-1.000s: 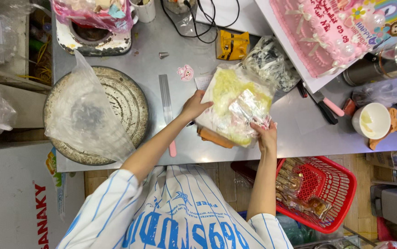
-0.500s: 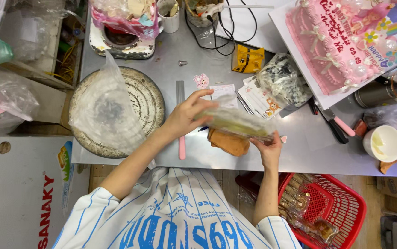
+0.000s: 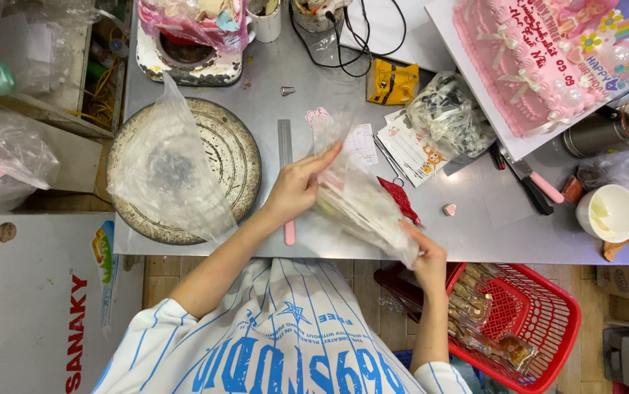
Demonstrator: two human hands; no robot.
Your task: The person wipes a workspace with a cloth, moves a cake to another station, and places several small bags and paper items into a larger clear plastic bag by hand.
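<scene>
Hands [image 3: 296, 191] around clear bag [image 3: 362, 204]

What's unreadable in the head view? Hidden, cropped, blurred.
- Clear plastic bag, held by left hand and right hand: contents blurred behind crinkled film.
- Turntable: centre covered by another plastic bag.
- Pink cake: cut off by the top edge.
- Red basket: near side cut off by the bottom edge; wrapped contents too small to identify.
</scene>
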